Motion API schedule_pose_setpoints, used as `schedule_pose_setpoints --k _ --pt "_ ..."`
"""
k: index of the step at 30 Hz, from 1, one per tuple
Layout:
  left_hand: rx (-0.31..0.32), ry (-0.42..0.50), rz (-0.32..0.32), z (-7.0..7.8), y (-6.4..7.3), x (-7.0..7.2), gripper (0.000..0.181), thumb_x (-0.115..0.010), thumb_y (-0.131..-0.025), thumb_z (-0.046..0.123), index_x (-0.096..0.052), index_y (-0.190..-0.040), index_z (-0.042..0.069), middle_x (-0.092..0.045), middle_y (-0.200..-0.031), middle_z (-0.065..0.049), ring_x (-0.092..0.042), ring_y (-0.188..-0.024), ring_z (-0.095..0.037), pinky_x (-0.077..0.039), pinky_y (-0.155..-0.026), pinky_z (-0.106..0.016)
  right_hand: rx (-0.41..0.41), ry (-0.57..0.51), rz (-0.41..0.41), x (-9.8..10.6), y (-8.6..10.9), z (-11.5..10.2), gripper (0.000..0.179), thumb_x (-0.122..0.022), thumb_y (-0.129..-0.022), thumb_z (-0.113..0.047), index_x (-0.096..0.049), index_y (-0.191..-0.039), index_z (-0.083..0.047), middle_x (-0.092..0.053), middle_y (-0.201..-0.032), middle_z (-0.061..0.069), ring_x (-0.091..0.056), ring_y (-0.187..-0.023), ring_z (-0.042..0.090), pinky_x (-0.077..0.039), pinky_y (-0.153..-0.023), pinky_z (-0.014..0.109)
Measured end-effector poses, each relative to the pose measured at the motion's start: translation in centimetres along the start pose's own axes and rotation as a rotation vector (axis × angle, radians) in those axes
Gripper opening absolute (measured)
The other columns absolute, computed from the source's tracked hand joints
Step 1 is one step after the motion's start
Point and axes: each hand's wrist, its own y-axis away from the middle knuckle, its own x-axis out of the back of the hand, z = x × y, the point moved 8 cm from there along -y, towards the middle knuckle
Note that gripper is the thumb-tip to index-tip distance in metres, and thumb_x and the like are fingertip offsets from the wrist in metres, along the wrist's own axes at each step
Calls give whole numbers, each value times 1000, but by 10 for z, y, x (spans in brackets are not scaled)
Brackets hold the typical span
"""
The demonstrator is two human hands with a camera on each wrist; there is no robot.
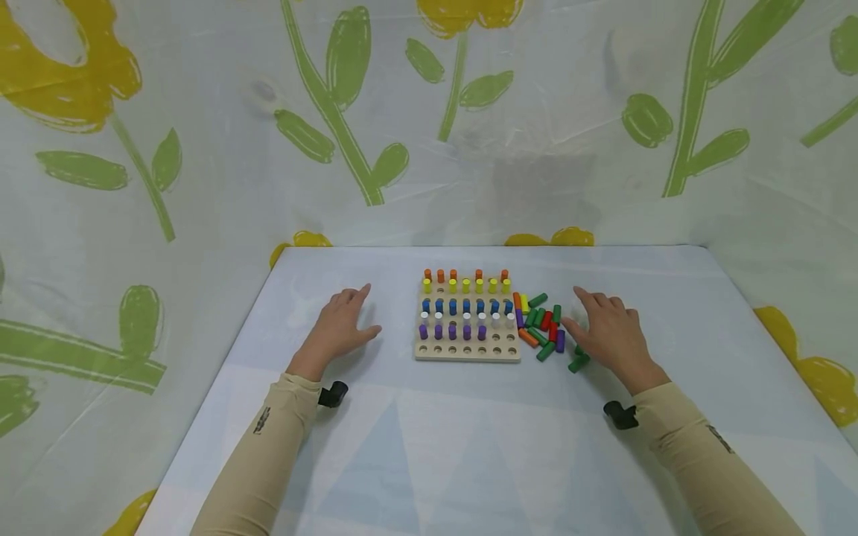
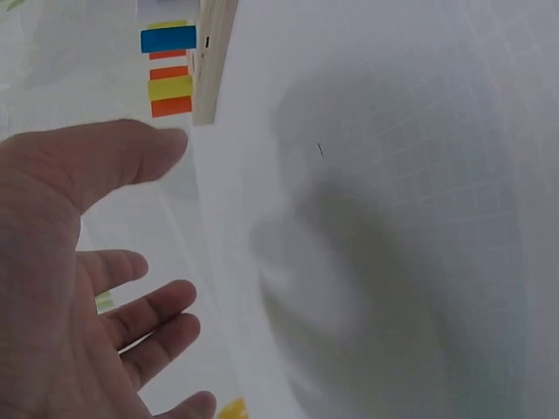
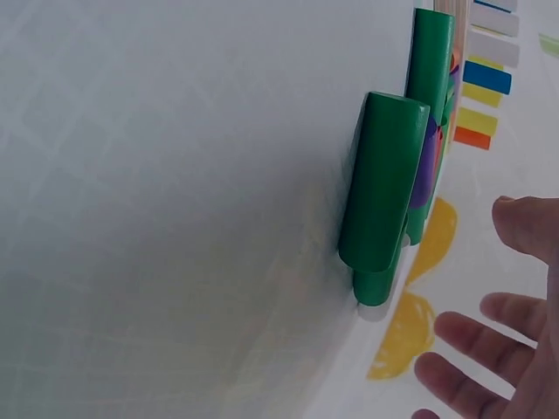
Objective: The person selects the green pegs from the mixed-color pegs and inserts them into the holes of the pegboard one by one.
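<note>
A pale wooden pegboard (image 1: 467, 357) lies in the middle of the table, with rows of orange, yellow, blue, white and purple pegs standing in it. Bare holes run along its near edge. To its left my left hand (image 1: 338, 327) hovers apart from the board, thumb and fingers spread around nothing. Right of the board lies a loose pile of green, red, purple, orange and yellow pegs (image 1: 540, 318). My right hand (image 1: 613, 339) is held beside this pile, fingers apart and holding nothing. In the right wrist view, a green peg (image 3: 384, 179) lies nearest, below the thumb.
A white table (image 1: 429, 447) with pale blue triangles carries everything. Behind it and at the sides hangs a white curtain (image 1: 550, 164) printed with yellow flowers and green leaves. A small black device (image 1: 333, 394) sits at the left wrist, another (image 1: 620, 415) at the right.
</note>
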Motion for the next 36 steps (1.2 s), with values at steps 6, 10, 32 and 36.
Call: schedule_pose_setpoints --k 6,10,32,36 --pt "6 58 -103 6 0 -9 97 -76 -88 47 -25 -162 9 -38 -153 -21 -36 -141 -40 -29 -115 -56 -3 -28 -1 0 1 -1 60 -64 -99 -34 -49 -145 1 -51 -139 30 -43 -126 51 -32 -102 70" --pt "-24 96 -154 11 2 -14 101 -78 -86 51 -26 -162 9 -39 -153 -20 -36 -141 -40 -31 -114 -57 -15 -27 -14 -3 0 -1 55 -67 -98 -32 -54 -140 1 -53 -137 28 -44 -124 49 -33 -101 69" --pt "-56 182 -206 29 -1 -31 105 -83 -78 59 -32 -161 20 -46 -148 -13 -38 -139 -34 -35 -112 -55 1 -76 -46 -10 -9 6 54 -72 -95 -25 -56 -137 3 -59 -130 27 -48 -117 49 -39 -97 65" --pt "-77 141 -193 33 -2 -34 107 -82 -77 61 -32 -161 18 -50 -144 -14 -41 -135 -36 -36 -111 -54 0 -105 -62 -13 -11 6 54 -72 -95 -24 -55 -138 3 -59 -130 27 -49 -117 49 -39 -97 65"
